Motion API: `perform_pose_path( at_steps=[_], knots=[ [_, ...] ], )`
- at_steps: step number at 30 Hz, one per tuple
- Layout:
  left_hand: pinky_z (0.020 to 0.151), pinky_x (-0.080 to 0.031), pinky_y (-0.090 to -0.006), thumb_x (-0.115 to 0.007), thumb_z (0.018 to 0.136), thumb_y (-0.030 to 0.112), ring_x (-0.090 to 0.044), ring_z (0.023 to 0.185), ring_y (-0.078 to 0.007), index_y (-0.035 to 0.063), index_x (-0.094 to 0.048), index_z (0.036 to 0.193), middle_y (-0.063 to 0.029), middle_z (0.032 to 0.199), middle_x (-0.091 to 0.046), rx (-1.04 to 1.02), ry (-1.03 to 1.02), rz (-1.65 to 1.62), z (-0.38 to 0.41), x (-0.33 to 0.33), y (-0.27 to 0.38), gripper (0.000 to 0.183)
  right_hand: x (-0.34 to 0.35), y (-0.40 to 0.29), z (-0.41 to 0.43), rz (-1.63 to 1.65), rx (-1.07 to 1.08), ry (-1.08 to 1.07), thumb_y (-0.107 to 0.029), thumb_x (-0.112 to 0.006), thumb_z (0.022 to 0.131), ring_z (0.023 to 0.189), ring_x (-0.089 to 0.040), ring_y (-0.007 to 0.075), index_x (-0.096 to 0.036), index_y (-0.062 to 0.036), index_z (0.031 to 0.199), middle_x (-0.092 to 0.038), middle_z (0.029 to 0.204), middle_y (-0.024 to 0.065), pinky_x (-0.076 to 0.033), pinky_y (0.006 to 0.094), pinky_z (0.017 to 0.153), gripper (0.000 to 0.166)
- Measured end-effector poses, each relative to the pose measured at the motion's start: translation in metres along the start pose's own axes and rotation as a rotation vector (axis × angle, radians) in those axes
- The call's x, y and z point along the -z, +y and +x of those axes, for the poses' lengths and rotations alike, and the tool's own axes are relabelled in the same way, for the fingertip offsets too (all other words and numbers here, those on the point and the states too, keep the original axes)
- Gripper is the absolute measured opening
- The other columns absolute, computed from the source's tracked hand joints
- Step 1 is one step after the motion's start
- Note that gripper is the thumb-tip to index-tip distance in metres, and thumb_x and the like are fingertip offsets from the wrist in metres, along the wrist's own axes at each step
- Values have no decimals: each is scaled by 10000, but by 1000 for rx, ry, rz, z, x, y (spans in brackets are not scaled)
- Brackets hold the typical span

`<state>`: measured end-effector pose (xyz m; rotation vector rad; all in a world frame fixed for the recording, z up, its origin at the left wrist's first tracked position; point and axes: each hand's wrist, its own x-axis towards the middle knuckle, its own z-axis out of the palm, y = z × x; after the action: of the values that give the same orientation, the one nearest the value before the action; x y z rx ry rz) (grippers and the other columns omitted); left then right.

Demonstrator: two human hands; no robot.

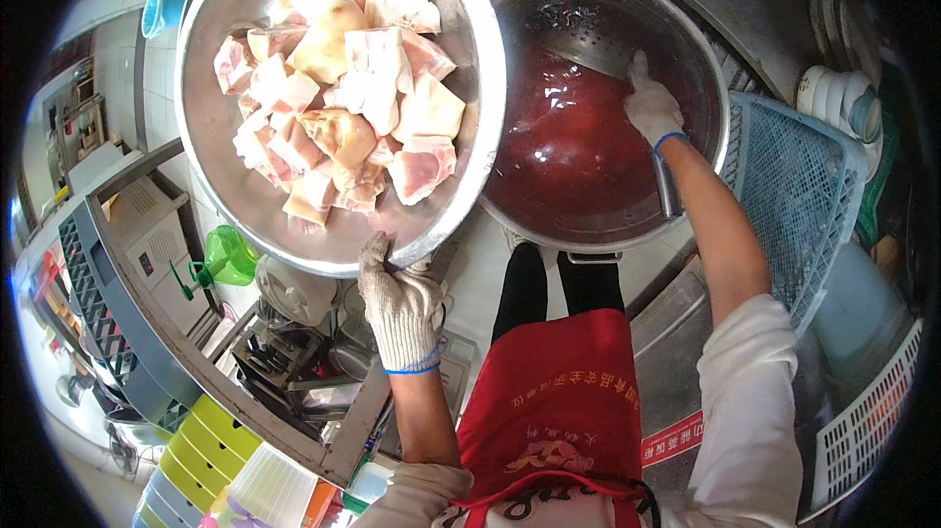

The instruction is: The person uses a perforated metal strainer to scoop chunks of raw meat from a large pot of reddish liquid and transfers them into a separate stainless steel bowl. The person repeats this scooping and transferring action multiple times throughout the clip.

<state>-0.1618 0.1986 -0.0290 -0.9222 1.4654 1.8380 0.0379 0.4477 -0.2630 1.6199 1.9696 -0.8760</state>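
My left hand [401,307], in a knitted white glove, grips the near rim of a wide stainless steel basin [200,123]. Chunks of raw, skin-on meat [367,79] are heaped in the basin's middle. To its right is a large metal pot [723,109] holding dark red liquid [551,131]. Over this pot my right hand [654,109], also gloved, is closed around the handle of a perforated metal skimmer [584,50]. The skimmer's bowl lies at the liquid's surface, partly under it. Its handle end points towards me, near the pot's rim.
A light blue plastic mesh basket [786,182] stands right of the pot, with stacked white dishes [838,105] behind. A metal-framed shelf [140,263] runs along the left. Below the basin are a green plastic bottle [231,256] and a rack of knives [276,355].
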Motion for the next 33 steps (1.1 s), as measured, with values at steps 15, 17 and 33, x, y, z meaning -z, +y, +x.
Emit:
perform_pose_path(
  at_steps=[15, 17, 33],
  knots=[
    [780, -472, -278, -446, 828, 16, -549, 852, -186, -16, -481, 927, -109, 911, -561, -125, -77, 187, 12, 24, -1, 110, 43, -41, 8, -189, 134, -171, -64, -444, 701, 807, -604, 317, -66, 37, 1334, -582, 919, 252, -462, 369, 747, 744],
    [793, -471, -285, -448, 827, 18, -551, 859, -195, -24, -480, 933, -118, 920, -561, -72, -52, -6, 10, 18, 0, 118, 46, -37, -1, -127, 85, -270, -80, -441, 713, 879, -582, 323, -78, 30, 1337, -573, 973, 241, -438, 375, 802, 730],
    [661, -504, -327, -498, 794, 39, -560, 747, -225, -8, -475, 867, -107, 841, -535, -95, -44, 44, 21, 28, 0, 89, 35, -22, -47, -23, 199, -353, -86, -436, 702, 731, -613, 314, -410, 92, 1114, -595, 805, 245, -475, 379, 702, 450]
  ],
)
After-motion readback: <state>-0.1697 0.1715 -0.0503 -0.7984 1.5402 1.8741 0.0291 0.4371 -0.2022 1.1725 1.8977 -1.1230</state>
